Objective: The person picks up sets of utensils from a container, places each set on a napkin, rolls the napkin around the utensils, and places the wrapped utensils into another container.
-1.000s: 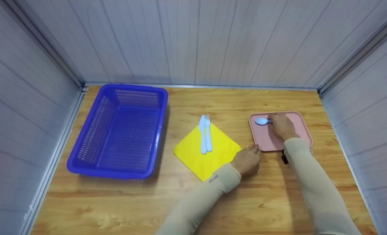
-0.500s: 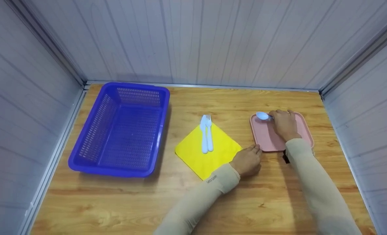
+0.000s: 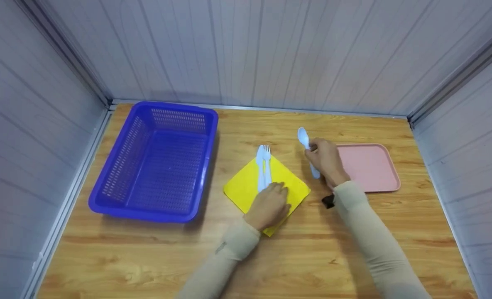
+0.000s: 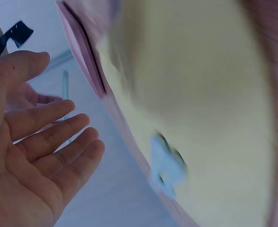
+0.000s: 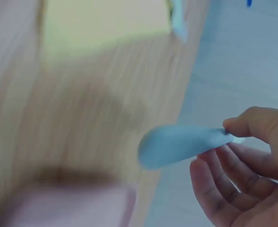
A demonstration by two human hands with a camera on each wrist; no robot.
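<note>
My right hand (image 3: 326,162) pinches a light blue spoon (image 3: 303,137) between thumb and fingers, left of the pink tray (image 3: 370,166). Its bowl points away from me; in the right wrist view the broad handle end of the spoon (image 5: 172,146) sticks out past the thumb. A light blue knife (image 3: 259,160) and fork (image 3: 268,160) lie side by side on a yellow napkin (image 3: 239,193), heads past its far corner. My left hand (image 3: 268,205) is over the napkin by their handle ends, fingers relaxed and holding nothing in the left wrist view. Whether it touches the napkin is unclear.
A blue plastic basket (image 3: 210,166) with slotted walls stands on the left of the wooden table (image 3: 146,257). Pale panel walls (image 3: 254,50) enclose the back and both sides. A black strap (image 3: 328,201) shows at my right wrist.
My right hand has lifted the spoon off the pink tray and carried it left, turning its bowl away from me. My left hand has moved left from the tray's corner to over the napkin.
</note>
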